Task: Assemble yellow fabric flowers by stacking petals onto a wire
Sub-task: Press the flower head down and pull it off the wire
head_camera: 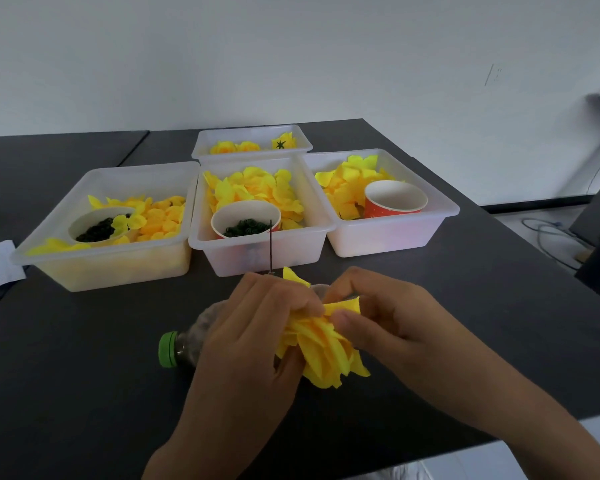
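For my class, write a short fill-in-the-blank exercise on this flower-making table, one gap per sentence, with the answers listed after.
1. Both hands hold a bundle of yellow petals of ______ colour.
2. The bottle lying on the table has a ______ cap.
3. A thin dark wire stands upright just in front of the ______ bin of the front row.
4. The red cup sits in the ______ bin of that row.

Answers: yellow; green; middle; right

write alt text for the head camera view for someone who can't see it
Two hands, the left hand and right hand, hold a bunch of yellow fabric petals over a dark table, with a thin wire standing up just behind them. Beyond sit four clear bins of yellow petals and paper cups; a green-capped bottle lies under the left hand.
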### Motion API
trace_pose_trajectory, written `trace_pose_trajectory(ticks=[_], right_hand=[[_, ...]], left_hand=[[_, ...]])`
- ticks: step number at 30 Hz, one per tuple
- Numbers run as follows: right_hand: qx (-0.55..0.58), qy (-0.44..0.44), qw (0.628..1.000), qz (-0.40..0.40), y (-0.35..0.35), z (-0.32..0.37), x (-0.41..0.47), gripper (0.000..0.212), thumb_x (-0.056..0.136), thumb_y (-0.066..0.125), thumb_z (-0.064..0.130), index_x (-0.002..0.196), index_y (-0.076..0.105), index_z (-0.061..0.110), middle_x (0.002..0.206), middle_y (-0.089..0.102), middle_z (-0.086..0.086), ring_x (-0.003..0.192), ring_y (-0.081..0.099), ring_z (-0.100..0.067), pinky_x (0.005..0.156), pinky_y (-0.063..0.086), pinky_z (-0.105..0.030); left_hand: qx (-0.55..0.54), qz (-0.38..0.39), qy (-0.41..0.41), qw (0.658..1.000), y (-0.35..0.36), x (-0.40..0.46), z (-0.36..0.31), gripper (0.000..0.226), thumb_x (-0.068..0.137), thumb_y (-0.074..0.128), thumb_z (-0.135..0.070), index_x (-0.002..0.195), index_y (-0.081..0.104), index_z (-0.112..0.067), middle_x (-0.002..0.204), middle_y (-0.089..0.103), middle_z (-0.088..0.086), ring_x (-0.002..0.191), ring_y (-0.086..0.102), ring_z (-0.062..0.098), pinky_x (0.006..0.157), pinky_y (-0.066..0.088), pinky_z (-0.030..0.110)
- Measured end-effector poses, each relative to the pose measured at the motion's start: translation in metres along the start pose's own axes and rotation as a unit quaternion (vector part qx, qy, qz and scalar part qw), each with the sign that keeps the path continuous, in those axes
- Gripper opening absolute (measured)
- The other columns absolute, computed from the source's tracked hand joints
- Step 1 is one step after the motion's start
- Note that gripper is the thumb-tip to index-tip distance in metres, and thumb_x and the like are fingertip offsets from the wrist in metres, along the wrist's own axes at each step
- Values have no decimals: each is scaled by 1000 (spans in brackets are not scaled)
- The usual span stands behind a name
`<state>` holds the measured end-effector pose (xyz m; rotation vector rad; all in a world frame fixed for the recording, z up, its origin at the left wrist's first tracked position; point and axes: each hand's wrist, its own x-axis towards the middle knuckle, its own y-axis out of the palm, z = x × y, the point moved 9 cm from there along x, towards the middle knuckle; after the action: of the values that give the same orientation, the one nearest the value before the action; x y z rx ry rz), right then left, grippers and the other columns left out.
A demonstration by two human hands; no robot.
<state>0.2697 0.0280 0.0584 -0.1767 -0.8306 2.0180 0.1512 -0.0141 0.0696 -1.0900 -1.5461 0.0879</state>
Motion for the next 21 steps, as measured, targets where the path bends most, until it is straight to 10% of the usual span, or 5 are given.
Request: trace_pose_trajectory(ticks=[4,9,15,21], right_hand=[[-52,-6,999,5,-2,1,1,15,90,48,46,101,56,39,73,58,-3,61,53,-16,52,45,-29],[-34,19,999,-6,-2,2,5,20,87,51,47,100,61,36,83,64,5,72,61,-11,63,54,-30],[-47,72,996,7,4,-4,13,10,95,52,30,95,62,27,93,64,7,86,61,-9,80,54,-33],[17,56,996,-70,-2,3,11,13,93,54,27,86,65,24,79,65,3,74,62,-13,69,55,-37]], left_hand=[[-23,6,21,1000,-6,1,-2,21,72,77,-13,90,68,-6,93,66,7,84,63,19,69,54,36],[15,57,41,997,1,-3,0,49,38,97,5,79,71,8,81,70,20,78,68,23,55,60,41],[-31,24,58,998,-1,0,-5,38,65,76,-6,101,65,-13,103,65,0,91,52,9,83,44,9],[-22,-46,29,998,-12,-1,1,19,84,61,-18,103,64,-18,106,52,0,95,50,12,77,41,14]])
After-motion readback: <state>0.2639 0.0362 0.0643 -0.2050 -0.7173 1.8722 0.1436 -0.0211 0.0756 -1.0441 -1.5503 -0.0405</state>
